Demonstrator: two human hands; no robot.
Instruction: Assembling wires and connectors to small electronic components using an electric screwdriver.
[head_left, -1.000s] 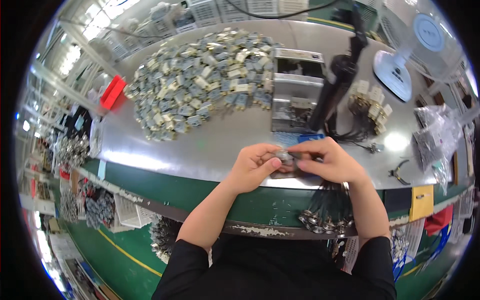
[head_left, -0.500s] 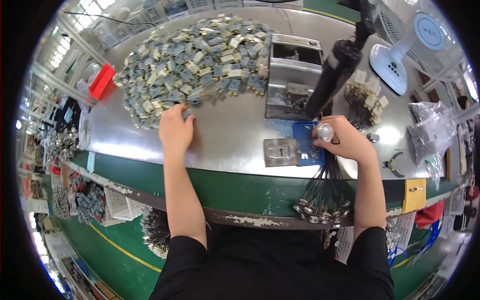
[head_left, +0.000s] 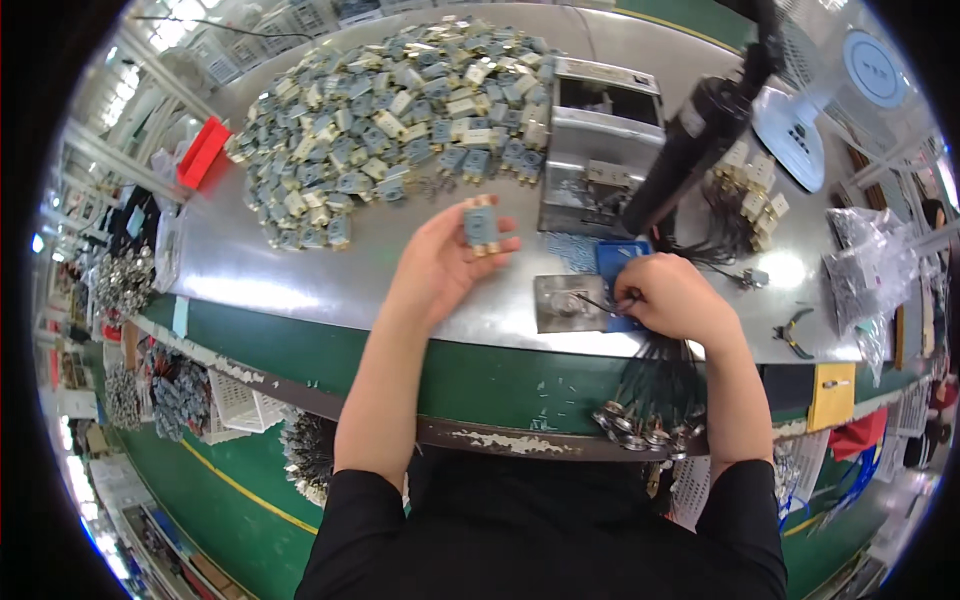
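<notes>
Grey block (head_left: 480,230) in the left hand (head_left: 447,262), left of the steel box (head_left: 596,152)

Nearest, a bundle of dark wires (head_left: 664,383) with round, silvery metal ends hangs over the counter (head_left: 350,293) edge, too tangled to count. One pair of pliers (head_left: 796,337) lies right of the box and nearer. Straight in front of the box, the right hand (head_left: 685,300) has its fingers pinched on one slim dark piece (head_left: 597,302), pointing left over one squarish, shiny metal plate (head_left: 570,318); one blue tray (head_left: 620,257) shows partly under that hand. Left of the box and nearer, the left hand is half open, palm up, holding one grey block against loosely spread fingers. The block is oblong, its long axis running near to far, with brassy pieces at its near end. Left of the box spreads a heap of similar blocks (head_left: 390,130), grey and cream, too many to count. Right of it sit clustered cream connectors (head_left: 757,203) and one pale-blue fan (head_left: 795,140).
</notes>
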